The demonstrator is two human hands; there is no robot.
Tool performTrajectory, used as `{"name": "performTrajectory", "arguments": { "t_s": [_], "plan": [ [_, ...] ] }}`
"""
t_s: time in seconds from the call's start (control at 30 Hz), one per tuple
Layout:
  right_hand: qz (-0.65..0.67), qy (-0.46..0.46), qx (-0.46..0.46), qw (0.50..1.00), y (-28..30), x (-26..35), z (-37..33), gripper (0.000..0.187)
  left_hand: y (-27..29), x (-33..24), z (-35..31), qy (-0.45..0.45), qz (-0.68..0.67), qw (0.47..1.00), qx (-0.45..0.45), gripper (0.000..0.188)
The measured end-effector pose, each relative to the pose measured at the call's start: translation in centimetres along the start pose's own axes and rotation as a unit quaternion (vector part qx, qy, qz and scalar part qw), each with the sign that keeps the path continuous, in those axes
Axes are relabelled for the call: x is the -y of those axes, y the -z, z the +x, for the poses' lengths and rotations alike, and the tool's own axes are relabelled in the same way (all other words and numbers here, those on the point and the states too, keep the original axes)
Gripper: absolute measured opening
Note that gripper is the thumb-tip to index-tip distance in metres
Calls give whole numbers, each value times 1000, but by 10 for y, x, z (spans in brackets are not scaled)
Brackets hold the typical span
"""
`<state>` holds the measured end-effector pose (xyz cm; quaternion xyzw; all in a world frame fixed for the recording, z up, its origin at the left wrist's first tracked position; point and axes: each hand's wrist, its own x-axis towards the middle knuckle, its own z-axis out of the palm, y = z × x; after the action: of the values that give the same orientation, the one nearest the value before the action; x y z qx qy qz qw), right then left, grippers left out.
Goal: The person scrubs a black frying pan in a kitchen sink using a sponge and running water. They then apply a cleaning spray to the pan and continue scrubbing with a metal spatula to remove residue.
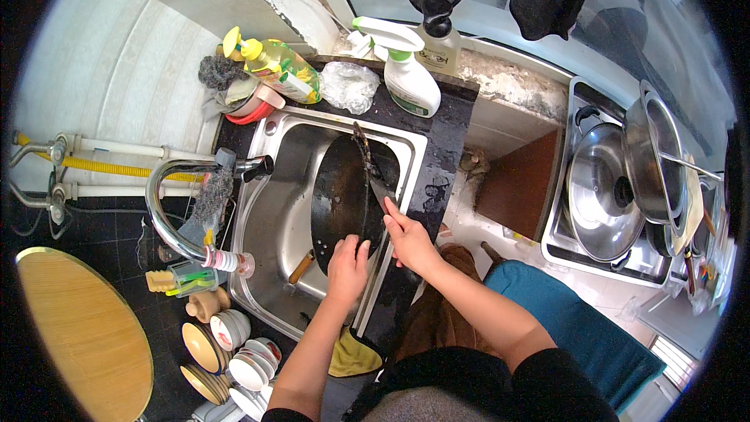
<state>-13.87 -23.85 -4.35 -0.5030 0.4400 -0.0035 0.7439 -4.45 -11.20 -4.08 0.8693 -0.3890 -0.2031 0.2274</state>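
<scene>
A blackened wok (337,195) stands tilted inside the stainless steel sink (269,219), its dark surface worn brownish in patches. My left hand (348,266) is closed on the wok's near rim. In my right hand (409,239) is a flat, dark grey metal blade (378,180), held at the wok's right side; its exact kind is unclear, and my fingers hide its near end. Dark residue (360,141) shows at the far end of the blade. Below the wok's left edge a wooden handle (301,267) sticks out; what it belongs to is hidden.
A chrome faucet (160,203) arches over the sink's left side. Behind stand a yellow-topped soap bottle (285,70), a crumpled plastic bag (349,86) and a white spray bottle (411,82). Stacked bowls (250,367) sit at lower left, a yellow cloth (353,353) nearby. Right, another sink holds pots (601,187).
</scene>
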Motion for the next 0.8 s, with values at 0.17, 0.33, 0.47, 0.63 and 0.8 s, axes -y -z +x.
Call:
{"name": "performTrajectory", "arguments": {
  "t_s": [0.17, 0.33, 0.47, 0.63, 0.8],
  "plan": [
    [-22, -21, 10, 999, 7, 8, -2, 44, -11, -27, 42, 0, -151, 987, -53, 22],
    [-52, -30, 12, 998, 15, 16, -5, 44, -13, -27, 46, 34, -106, 992, -51, 25],
    [-156, 57, -15, 986, 20, 6, -3, 43, 8, -19, 44, 36, -185, 982, -29, 22],
    [-268, 135, -12, 954, 36, 15, -21, 43, 26, 0, 38, 50, -273, 960, 20, 18],
    [-331, 176, -36, 926, 37, 19, -12, 43, 25, -5, 36, 12, -141, 989, -52, 19]
  ]
}}
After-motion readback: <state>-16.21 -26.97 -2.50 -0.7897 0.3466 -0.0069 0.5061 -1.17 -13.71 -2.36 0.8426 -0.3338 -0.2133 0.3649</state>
